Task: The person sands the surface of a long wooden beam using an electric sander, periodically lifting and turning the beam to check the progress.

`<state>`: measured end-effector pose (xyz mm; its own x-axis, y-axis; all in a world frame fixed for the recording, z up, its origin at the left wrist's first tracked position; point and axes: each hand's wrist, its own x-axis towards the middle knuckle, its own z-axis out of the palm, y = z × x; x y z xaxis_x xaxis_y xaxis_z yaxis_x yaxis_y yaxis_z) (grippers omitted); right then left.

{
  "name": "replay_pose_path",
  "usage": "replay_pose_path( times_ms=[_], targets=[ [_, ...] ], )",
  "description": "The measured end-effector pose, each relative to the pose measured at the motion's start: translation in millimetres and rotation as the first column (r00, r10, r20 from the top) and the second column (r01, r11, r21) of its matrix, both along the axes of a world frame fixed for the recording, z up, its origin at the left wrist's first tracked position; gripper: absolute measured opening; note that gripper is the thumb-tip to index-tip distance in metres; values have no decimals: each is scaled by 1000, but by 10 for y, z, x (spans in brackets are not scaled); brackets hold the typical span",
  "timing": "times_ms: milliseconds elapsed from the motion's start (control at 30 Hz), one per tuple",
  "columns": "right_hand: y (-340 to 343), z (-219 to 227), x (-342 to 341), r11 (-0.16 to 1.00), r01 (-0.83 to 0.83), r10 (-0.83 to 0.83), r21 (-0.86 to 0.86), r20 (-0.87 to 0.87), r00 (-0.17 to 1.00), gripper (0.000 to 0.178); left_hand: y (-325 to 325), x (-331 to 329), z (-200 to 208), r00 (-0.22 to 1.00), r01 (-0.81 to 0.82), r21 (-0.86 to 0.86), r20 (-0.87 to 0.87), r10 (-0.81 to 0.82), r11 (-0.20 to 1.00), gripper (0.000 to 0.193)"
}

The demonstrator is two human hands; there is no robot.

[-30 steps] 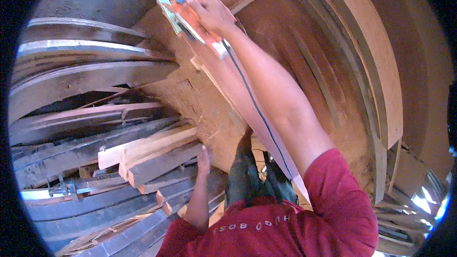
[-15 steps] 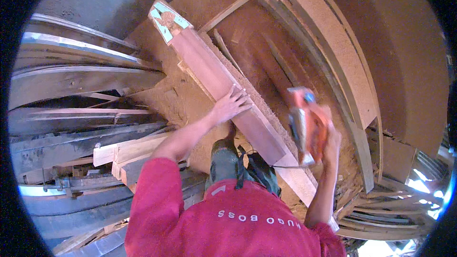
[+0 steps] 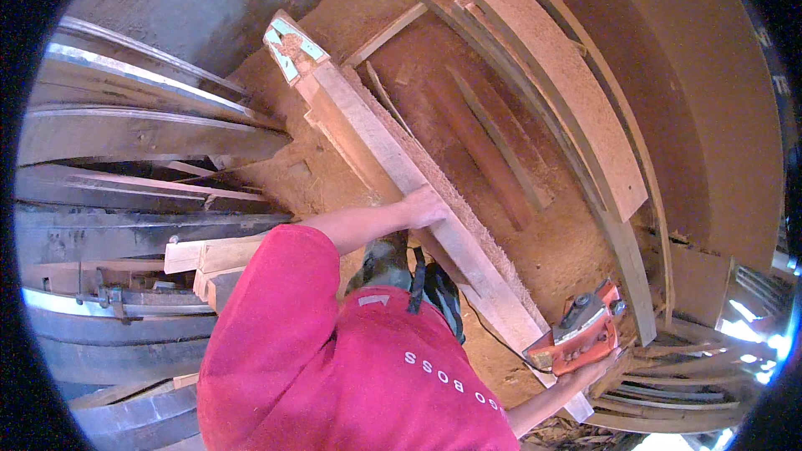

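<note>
A long reddish board (image 3: 376, 146) lies slantwise in front of me on a longer pale timber (image 3: 510, 317). My left hand (image 3: 426, 207) is closed over the board near its middle, the fingers bent over the far edge and partly hidden. Out at the lower right, my right hand (image 3: 597, 372) holds an orange electric hand planer (image 3: 581, 334), tipped on its side, beside the near end of the timber. Its dark cord runs back toward my body. The fingers under the planer are mostly hidden.
Shavings (image 3: 476, 225) line the board's far side. Thick planks (image 3: 560, 83) lean at the upper right, and loose wooden strips (image 3: 493, 138) lie on the dusty floor. Stacked dark timbers (image 3: 142, 138) fill the left. A pale-green-topped block (image 3: 292, 46) sits at the timber's far end.
The planer has swung down and right, away from the board. My left hand has gone from spread flat to closed over the board, which now shows a different, narrower face.
</note>
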<state>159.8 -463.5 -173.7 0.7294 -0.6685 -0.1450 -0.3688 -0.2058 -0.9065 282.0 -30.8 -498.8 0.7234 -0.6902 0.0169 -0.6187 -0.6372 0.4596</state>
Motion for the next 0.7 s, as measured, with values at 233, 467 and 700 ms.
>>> replay_pose_path(
  times_ms=[233,467,700],
  targets=[
    [-255,-199,-60,967,13,-25,253,44,999,69,364,116,291,992,119,396,-76,-97,911,16],
    [-115,-100,197,875,134,-79,466,-135,988,72,1162,20,162,996,89,581,-63,-64,809,20],
    [-309,-192,501,928,-109,175,357,-157,972,75,61,-1190,528,591,-801,81,259,764,593,86]
  ],
)
